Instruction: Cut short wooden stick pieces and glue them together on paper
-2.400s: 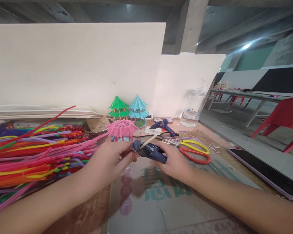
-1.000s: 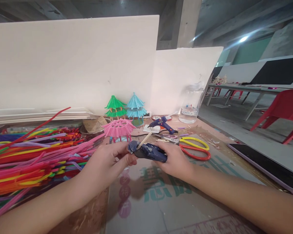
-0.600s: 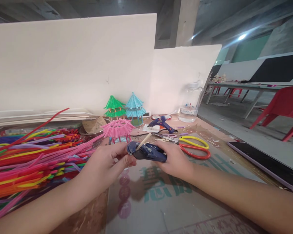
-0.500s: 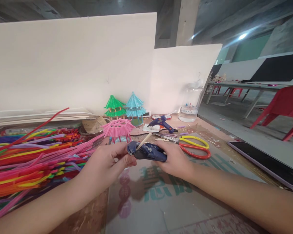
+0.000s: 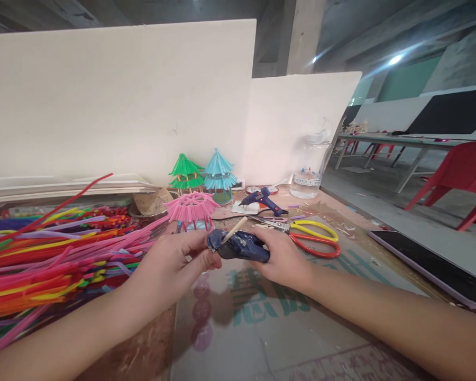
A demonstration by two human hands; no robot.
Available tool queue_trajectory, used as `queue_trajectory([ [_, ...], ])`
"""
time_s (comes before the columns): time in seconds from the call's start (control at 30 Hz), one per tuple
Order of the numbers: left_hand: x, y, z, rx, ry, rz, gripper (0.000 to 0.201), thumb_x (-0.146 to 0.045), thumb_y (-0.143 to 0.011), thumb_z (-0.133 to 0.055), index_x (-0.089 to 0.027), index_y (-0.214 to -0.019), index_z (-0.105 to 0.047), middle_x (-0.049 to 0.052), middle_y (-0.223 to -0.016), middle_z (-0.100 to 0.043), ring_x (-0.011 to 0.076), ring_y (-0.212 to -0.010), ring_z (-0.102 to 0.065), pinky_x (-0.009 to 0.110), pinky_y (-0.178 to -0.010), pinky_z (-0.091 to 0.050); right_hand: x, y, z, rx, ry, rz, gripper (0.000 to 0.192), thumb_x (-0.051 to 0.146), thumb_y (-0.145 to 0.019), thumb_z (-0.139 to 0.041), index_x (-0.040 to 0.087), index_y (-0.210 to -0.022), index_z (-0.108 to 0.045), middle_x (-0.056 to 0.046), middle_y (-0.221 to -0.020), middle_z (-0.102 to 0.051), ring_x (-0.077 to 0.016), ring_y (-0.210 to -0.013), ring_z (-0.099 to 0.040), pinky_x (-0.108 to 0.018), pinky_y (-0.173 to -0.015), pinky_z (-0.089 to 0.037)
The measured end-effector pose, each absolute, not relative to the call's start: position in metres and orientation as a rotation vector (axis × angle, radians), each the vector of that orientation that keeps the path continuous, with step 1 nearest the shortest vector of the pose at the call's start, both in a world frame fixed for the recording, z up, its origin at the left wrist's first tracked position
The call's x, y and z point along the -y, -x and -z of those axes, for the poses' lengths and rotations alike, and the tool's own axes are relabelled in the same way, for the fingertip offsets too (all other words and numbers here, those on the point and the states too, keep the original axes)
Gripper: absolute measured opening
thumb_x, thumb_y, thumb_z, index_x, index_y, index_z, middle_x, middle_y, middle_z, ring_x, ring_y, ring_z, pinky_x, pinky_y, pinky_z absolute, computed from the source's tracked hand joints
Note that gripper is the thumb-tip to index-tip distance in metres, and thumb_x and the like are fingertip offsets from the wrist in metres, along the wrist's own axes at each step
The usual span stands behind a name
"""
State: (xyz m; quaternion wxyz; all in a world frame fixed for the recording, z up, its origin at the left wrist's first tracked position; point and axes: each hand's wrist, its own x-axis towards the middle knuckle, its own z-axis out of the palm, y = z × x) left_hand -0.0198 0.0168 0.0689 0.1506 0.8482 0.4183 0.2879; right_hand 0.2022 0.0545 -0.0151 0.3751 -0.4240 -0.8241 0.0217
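My right hand (image 5: 283, 259) is wrapped around the body of a dark blue glue gun (image 5: 240, 246), held just above the table. A pale glue stick (image 5: 235, 229) pokes up out of the gun at a slant. My left hand (image 5: 170, 264) has its fingers closed on the gun's left end; what sits between the fingertips is hidden. Right behind the hands stands a pink pipe-cleaner pavilion roof (image 5: 192, 206).
A big pile of coloured pipe cleaners (image 5: 51, 248) fills the left side. Green (image 5: 186, 172) and blue (image 5: 220, 169) pavilion models stand by the white board. A second glue gun (image 5: 264, 198), yellow-red scissors (image 5: 313, 238), a clear jar (image 5: 311, 169) and a tablet (image 5: 432, 264) lie to the right.
Both hands stay on the glue gun in nearly the same spot; only the view has shifted slightly.
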Motion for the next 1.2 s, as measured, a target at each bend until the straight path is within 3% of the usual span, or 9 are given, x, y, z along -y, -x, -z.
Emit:
queue_trajectory([
  [0.37,-0.0175,0.0206,-0.0662,-1.200,-2.421,-0.827,0.023,-0.029,-0.085,-0.049,-0.020,-0.073,-0.067,-0.004,-0.063,-0.068,0.0135,-0.058,-0.064,0.021,-0.054,-0.044,-0.0546,-0.2025,0.0164,2.111,1.138,-0.064,0.027,0.022,-0.072,-0.059,0.021,-0.098,-0.064,-0.006,-0.090,-0.075,-0.0263,-0.082,-0.071,-0.032,-0.069,-0.050],
  [0.87,-0.0182,0.0200,-0.0676,-1.202,-2.443,-0.852,0.022,-0.027,-0.084,-0.049,-0.021,-0.070,-0.065,-0.004,-0.062,-0.067,0.0136,-0.058,-0.064,0.022,-0.055,-0.045,-0.0527,-0.2033,0.0127,2.110,1.166,-0.025,0.024,0.018,-0.067,-0.058,0.020,-0.089,-0.065,-0.005,-0.078,-0.073,-0.0234,-0.070,-0.068,-0.028,-0.060,-0.043],
  [1.2,-0.0191,0.0198,-0.0670,-1.261,-2.338,-0.788,0.028,-0.039,-0.084,-0.049,-0.021,-0.068,-0.063,-0.001,-0.063,-0.066,0.0158,-0.060,-0.062,0.025,-0.057,-0.046,-0.0580,-0.2055,0.0145,2.109,1.135,0.015,0.007,0.020,-0.070,-0.060,0.021,-0.077,-0.063,-0.002,-0.067,-0.069,-0.0188,-0.059,-0.062,-0.025,-0.053,-0.036],
])
